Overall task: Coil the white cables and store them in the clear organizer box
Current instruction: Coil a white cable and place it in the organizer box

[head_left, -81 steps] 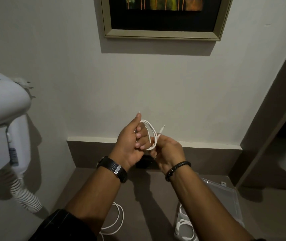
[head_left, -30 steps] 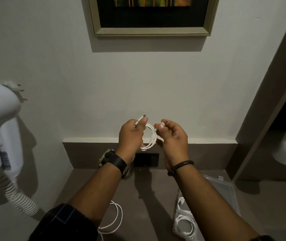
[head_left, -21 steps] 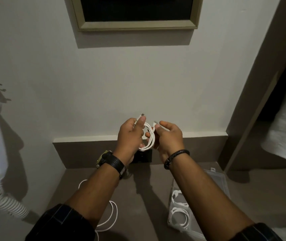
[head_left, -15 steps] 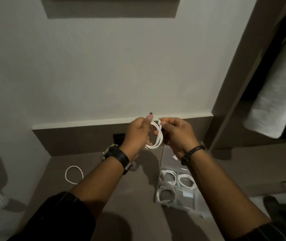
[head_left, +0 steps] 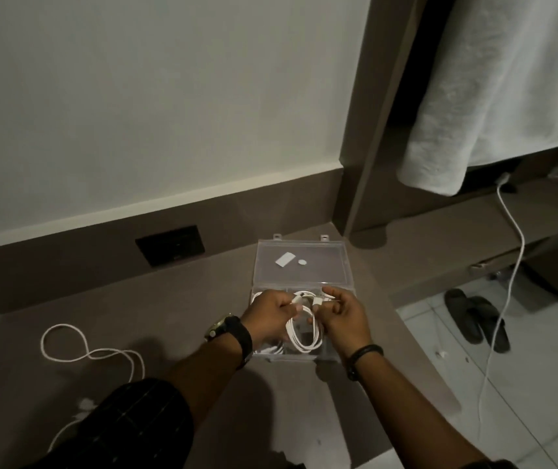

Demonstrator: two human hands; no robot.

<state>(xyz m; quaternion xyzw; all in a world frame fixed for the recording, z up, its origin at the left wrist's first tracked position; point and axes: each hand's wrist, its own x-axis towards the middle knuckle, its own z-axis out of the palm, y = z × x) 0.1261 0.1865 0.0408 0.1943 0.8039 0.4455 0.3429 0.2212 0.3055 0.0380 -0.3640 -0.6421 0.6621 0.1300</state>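
Observation:
Both hands hold a coiled white cable point(head_left: 304, 336) just above the clear organizer box point(head_left: 301, 262). My left hand point(head_left: 267, 316) pinches one plug end, and my right hand point(head_left: 342, 316) pinches the other. The loop hangs down between them over the box's compartments. The box lies open on the brown counter, its lid flat toward the wall. More coiled white cable shows in the box, mostly hidden by my hands. An uncoiled white cable point(head_left: 91, 353) lies loose on the counter at the left.
A black wall socket point(head_left: 171, 245) sits in the brown backsplash behind the box. The counter edge drops at the right to a tiled floor with dark slippers point(head_left: 477, 316). A white towel point(head_left: 494, 89) hangs at the upper right, with another white cord point(head_left: 504, 275) trailing down.
The view has tilted down and right. Both hands have lowered the coiled cable from in front of the wall to just above the open box. The hair dryer and picture have left the view.

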